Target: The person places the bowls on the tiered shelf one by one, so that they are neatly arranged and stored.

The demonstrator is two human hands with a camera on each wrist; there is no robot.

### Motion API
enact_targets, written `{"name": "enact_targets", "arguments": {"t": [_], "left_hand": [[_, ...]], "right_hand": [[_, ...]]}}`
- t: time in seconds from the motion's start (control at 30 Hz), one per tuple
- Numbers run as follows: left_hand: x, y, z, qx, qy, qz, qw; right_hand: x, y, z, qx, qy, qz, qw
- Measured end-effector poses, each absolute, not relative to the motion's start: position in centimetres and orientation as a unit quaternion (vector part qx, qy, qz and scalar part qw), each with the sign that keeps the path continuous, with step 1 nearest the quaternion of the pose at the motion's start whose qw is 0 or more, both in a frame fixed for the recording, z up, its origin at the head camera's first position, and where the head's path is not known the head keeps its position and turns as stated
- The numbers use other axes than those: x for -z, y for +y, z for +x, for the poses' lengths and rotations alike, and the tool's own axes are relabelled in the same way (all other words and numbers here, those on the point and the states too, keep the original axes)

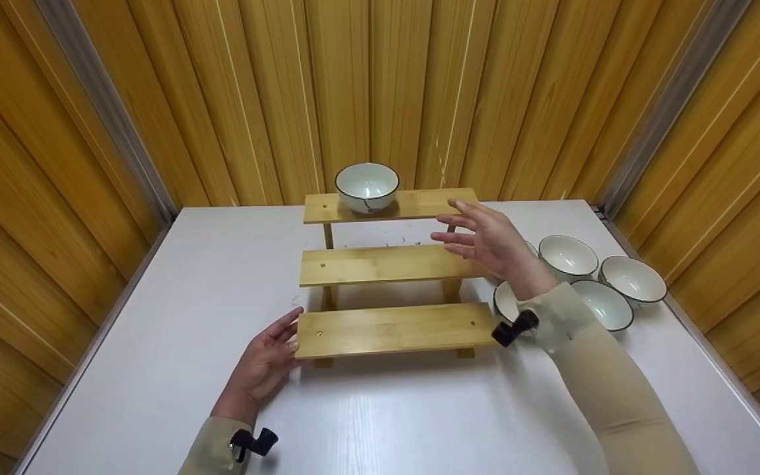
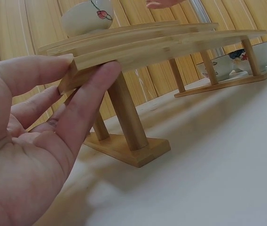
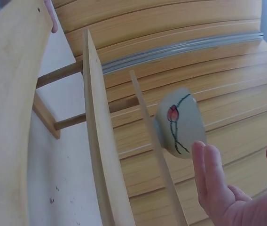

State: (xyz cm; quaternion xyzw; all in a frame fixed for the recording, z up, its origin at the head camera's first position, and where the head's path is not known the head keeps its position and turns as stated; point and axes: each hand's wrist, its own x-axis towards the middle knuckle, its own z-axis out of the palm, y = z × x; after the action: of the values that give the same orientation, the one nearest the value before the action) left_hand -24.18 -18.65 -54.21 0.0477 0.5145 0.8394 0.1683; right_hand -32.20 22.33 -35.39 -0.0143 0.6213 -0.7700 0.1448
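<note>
A three-step bamboo shelf stand (image 1: 396, 330) stands on the table. My left hand (image 1: 264, 366) grips the left end of its lowest board; in the left wrist view, fingers (image 2: 89, 101) press against the board's edge and underside. On the left half of the top board sits a white bowl (image 1: 368, 188) with a dark rim, upright, a red flower painted on its side. My right hand (image 1: 492, 241) hovers over the right end of the stand, fingers spread and holding nothing. From the right wrist view, the bowl (image 3: 183, 125) shows just beyond those fingertips.
Several more white bowls (image 1: 568, 256) with dark rims stand at the right of the table (image 1: 221, 264), partly hidden behind my right forearm. Wood-patterned panels (image 1: 367, 86) rise behind and on both sides. Small dark specks mark the tabletop behind the stand.
</note>
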Motion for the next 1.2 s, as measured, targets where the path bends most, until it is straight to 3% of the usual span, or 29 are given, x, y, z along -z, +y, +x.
{"name": "enact_targets", "arguments": {"t": [0.63, 0.9, 1.2], "left_hand": [[54.1, -18.8, -24.0, -0.839, 0.514, 0.06, 0.17], [54.1, -18.6, -24.1, -0.842, 0.512, 0.047, 0.164], [54.2, -18.7, -24.2, -0.837, 0.52, 0.051, 0.164]], "right_hand": [[42.0, 36.6, -21.4, 0.763, 0.635, -0.064, 0.105], [46.0, 38.7, -18.6, 0.753, 0.652, 0.01, 0.095], [48.7, 38.5, -18.4, 0.744, 0.652, 0.102, 0.106]]}}
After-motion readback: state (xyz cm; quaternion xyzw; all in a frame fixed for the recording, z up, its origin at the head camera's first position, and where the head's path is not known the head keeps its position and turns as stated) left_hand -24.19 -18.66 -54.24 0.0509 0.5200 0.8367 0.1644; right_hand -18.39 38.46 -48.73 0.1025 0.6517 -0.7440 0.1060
